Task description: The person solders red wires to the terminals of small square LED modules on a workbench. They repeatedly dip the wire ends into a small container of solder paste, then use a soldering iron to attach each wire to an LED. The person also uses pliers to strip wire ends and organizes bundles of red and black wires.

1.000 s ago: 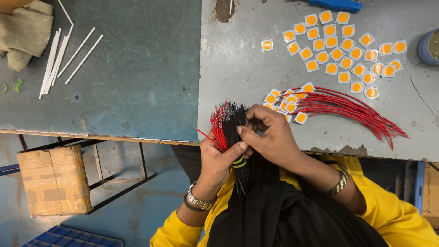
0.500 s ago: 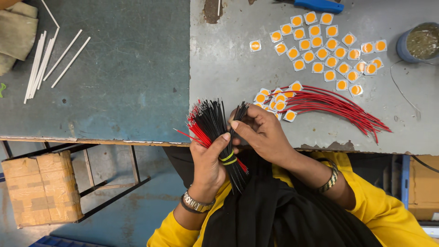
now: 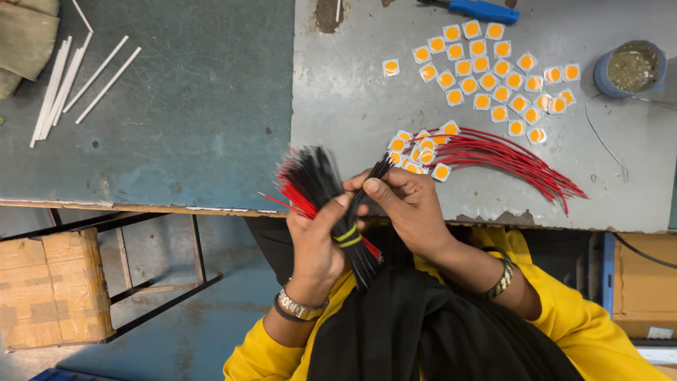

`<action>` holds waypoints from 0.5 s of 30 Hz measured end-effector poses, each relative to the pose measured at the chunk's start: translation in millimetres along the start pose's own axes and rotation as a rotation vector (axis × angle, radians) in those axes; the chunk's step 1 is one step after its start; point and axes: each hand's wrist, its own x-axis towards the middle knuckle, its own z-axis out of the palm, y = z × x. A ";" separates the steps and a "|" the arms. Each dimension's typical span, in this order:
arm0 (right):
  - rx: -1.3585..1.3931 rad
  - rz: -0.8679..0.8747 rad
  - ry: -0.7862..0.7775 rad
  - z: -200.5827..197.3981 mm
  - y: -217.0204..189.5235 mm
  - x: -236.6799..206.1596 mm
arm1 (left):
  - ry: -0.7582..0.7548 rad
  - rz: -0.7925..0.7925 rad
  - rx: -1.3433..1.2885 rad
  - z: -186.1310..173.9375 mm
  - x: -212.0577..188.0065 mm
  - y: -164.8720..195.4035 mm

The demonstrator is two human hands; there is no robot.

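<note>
Wire bundle (image 3: 321,190): red and black strands, bound near its lower part by a yellow-green band (image 3: 347,236), held above the table's near edge in front of the person's chest. Left hand (image 3: 317,243) is wrapped shut around the bundle at the band; upper ends fan out loose above the fist. Right hand (image 3: 409,204) pinches a few black strands (image 3: 377,169) between thumb and fingertips, drawing them apart from the fan. Hands touching or nearly so.

Judgement on handling: bundle looks light; single strands thin and bendable, stiff enough to stand splayed. Insulation likely smooth, so strands may slide out if gripped away from the band. Best hold is at the band; single strands best taken near the tips.

Just beyond the hands on the grey table (image 3: 352,106): a sheaf of red wires (image 3: 508,159) joined to small square chips with orange centres (image 3: 419,148). Further off, loose chips (image 3: 493,70), a blue-handled tool (image 3: 483,10), a round pot (image 3: 631,67). Far left: white sticks (image 3: 67,85). Below the table: cardboard box (image 3: 53,289).
</note>
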 end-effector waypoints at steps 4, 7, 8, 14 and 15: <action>0.076 -0.100 0.038 5.9 0.7 -16.5 | -0.048 -0.030 0.011 -2.9 -4.4 3.3; 0.008 -0.243 0.033 4.7 -8.7 -29.5 | -0.227 -0.027 0.014 -3.4 -14.3 10.6; -0.062 -0.314 0.041 2.3 -15.1 -32.4 | -0.284 0.007 -0.001 -1.6 -18.5 13.8; 0.103 -0.573 0.118 -12.6 -67.8 -46.9 | -0.470 0.141 0.294 20.7 -41.6 49.3; 0.120 -0.584 0.121 -12.4 -75.0 -50.6 | -0.511 0.160 0.324 23.6 -44.0 54.5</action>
